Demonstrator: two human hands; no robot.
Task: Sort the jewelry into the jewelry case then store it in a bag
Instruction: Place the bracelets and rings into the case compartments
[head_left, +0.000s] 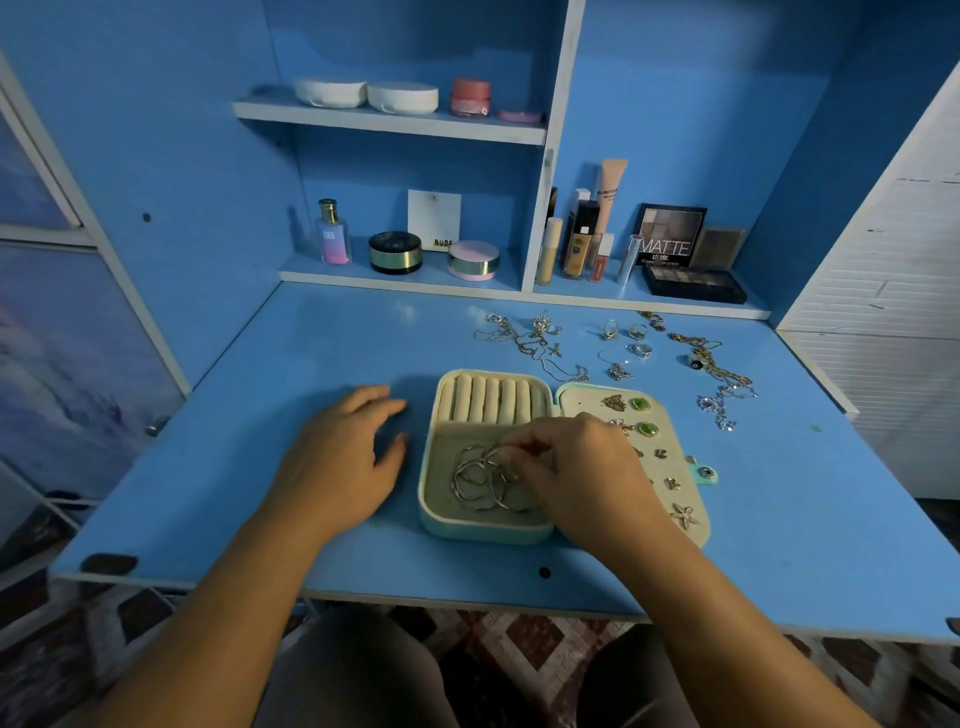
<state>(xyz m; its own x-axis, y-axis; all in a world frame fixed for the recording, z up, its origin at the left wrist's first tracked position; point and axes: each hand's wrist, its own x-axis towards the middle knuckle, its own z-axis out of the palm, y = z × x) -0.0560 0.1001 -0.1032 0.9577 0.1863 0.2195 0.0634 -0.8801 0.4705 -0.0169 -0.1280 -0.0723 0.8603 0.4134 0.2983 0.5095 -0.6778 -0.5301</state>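
A mint jewelry case (441, 525) lies open on the blue desk. Its left half has cream ring rolls (488, 399) at the back and a tray holding several silver bangles (480, 478). Its right flap (691, 499) carries pinned earrings, two with green stones. My right hand (576, 473) hovers over the tray, fingertips pinched on a bangle. My left hand (345, 457) rests flat on the desk just left of the case, fingers spread. Loose necklaces (530, 345), rings (626, 338) and gold chains (719, 371) lie behind and to the right of the case.
Shelves at the back hold a perfume bottle (332, 234), round compacts (396, 253), makeup tubes (584, 234) and an eyeshadow palette (693, 283). A white slatted unit (883, 291) stands at the right. The desk's front edge (467, 597) is over my knees.
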